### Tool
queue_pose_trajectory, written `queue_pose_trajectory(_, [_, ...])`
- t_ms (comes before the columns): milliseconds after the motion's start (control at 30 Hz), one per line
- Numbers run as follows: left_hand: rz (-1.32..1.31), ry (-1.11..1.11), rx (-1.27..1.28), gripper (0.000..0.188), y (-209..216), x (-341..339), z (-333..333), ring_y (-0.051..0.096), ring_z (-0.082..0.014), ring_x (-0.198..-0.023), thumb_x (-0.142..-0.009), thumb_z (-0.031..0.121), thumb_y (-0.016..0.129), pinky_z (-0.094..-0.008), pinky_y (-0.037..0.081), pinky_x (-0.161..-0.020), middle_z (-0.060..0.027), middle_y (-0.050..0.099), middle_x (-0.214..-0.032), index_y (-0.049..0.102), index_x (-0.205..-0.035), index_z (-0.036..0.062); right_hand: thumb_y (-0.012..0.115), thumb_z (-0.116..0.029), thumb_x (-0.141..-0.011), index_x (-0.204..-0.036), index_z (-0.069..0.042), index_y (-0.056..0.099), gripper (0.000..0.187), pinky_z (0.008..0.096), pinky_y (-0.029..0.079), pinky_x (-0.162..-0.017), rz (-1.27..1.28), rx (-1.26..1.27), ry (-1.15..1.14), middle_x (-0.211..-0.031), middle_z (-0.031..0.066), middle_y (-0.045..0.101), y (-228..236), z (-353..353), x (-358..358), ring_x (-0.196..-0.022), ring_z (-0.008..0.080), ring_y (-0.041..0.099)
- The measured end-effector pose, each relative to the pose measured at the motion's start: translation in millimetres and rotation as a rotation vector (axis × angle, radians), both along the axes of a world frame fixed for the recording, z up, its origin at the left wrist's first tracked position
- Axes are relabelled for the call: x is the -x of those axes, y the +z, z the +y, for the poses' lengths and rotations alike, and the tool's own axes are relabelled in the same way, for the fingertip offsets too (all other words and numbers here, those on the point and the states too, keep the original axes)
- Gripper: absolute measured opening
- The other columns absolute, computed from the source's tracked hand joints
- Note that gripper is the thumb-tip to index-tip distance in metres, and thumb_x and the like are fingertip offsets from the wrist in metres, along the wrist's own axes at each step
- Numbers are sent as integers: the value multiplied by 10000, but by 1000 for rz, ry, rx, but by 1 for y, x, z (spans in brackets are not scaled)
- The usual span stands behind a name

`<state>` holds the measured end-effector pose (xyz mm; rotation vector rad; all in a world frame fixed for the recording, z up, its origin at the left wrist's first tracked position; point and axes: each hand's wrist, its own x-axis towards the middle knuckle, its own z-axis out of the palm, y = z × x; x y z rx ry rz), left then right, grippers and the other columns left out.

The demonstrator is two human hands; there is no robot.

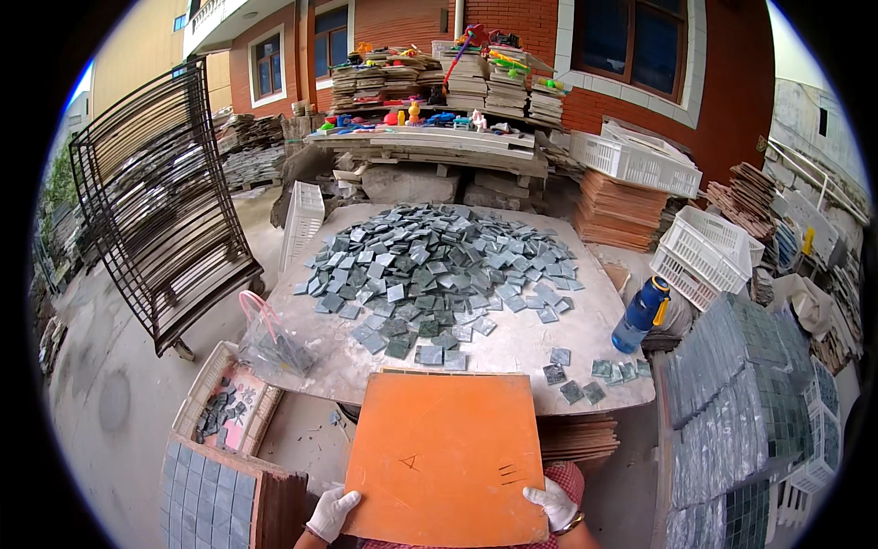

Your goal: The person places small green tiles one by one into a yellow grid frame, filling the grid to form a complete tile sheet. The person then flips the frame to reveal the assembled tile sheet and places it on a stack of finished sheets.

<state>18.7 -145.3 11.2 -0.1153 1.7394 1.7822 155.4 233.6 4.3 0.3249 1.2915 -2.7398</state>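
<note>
Orange board (444, 448), between left hand (331, 514) and right hand (553, 504), both gripping its lower sides

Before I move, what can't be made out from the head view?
All in the head view:
- Board, far face: turned away, hidden by the board itself.
- Left hand and right hand, fingers behind the board: hidden by it.
- Table, middle of the near edge: covered by the board.
- Pile, lower tiles: buried under upper ones.
- Bag, exact contents: obscured by creased plastic.
- Left stack, bottom: cut off by the lower edge.
</note>
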Motion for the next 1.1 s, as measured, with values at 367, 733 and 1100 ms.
queue_pose_trajectory(367, [576, -159, 532, 485, -40, 35, 8, 607, -295, -628, -926, 438, 471, -378, 455, -604, -173, 607, -660, 616, -857, -19, 586, -497, -846, -924, 39, 601, 542, 360, 502, -640, -450, -1124, 110, -772, 190, 641, 1, 15, 41, -730, 266, 643])
queue_pose_trajectory(733, [549, -442, 912, 601, -19, 69, 9, 602, -395, -862, -853, 614, 452, -475, 462, -737, -201, 649, -859, 647, -865, 45, 537, -583, -814, -761, -28, 647, 568, 432, 480, -665, -557, -1674, 374, -689, 145, 650, 20, 30, 59, -698, 320, 641])
queue_pose_trajectory(1100, [252, -93, -157, 437, -64, 117, 58, 551, -134, -992, -934, 313, 512, -285, 445, -863, -42, 570, -1142, 486, -1239, 1, 614, -286, -885, -1168, 0, 540, 409, 275, 485, -794, -318, -631, -137, -1031, 68, 627, -37, 23, 72, -927, 148, 594])
